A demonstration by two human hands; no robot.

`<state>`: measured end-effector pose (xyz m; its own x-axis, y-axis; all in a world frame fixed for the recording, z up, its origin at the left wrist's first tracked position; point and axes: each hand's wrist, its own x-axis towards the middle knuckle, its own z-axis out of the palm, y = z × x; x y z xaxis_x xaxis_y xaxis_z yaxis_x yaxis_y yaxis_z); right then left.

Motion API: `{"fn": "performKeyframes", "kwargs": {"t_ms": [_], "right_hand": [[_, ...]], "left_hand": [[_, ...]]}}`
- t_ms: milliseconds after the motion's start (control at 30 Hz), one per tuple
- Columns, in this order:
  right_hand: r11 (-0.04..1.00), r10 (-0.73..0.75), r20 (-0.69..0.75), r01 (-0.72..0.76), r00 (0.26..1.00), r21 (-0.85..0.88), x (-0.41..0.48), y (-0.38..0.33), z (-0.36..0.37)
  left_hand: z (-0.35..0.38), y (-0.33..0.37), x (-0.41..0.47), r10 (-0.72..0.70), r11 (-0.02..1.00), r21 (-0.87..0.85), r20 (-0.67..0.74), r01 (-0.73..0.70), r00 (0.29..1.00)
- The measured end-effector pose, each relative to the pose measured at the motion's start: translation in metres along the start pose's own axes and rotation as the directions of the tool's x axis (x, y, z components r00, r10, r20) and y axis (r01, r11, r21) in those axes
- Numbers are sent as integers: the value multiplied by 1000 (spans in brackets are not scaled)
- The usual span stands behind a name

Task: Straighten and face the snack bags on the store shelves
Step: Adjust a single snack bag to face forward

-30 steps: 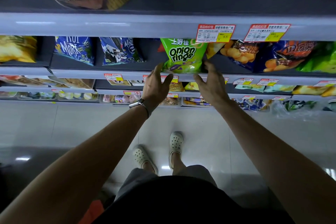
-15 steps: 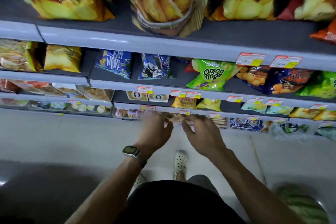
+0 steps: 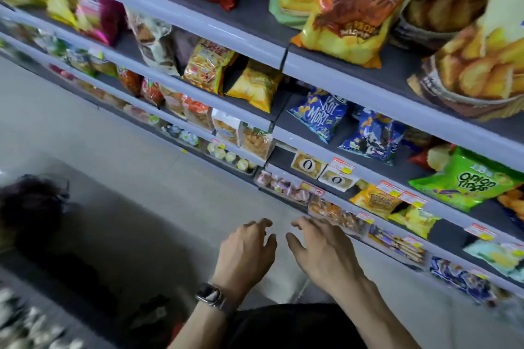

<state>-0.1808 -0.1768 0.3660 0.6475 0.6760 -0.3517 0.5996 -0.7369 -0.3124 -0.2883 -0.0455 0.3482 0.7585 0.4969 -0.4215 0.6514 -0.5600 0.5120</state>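
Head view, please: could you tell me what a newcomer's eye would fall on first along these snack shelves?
First comes the big orange and yellow crisp bag at the front of the upper shelf, top right. Next is the bright green onion rings bag one shelf lower, at far right. At bottom centre, the left hand, above a dark wristwatch, and the right hand are spread open side by side near the lowest shelf, holding nothing.

One wide-angle camera, worn on the head, looked forward and down along the shelves point(image 3: 397, 99), rolled so their edges ran diagonally. The top snack bags point(image 3: 354, 8) sat nearest the lens. The left hand point(image 3: 245, 252) and right hand point(image 3: 323, 255) showed low at centre, over the floor point(image 3: 113, 136). The lower left corner was blurred, possibly more stock.
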Motion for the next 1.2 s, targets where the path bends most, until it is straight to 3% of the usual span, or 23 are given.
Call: {"fn": "performKeyframes", "kwargs": {"t_ms": [633,900,1033,1200], "right_hand": [[949,-289,74,296,954,-110,177,-88,-37],[936,-330,125,342,936,-88,239,-110,-48],[946,-314,76,319,946,-59,261,-123,-44],[975,-213,-1,213,977,-55,282,-137,-36]], "left_hand": [[-118,-58,104,-278,959,-1,-173,282,945],[-133,-67,129,-357,934,-42,-179,356,917],[-142,-78,149,-338,941,-47,-129,335,932],[-166,-102,193,-215,976,6,-97,217,972]]}}
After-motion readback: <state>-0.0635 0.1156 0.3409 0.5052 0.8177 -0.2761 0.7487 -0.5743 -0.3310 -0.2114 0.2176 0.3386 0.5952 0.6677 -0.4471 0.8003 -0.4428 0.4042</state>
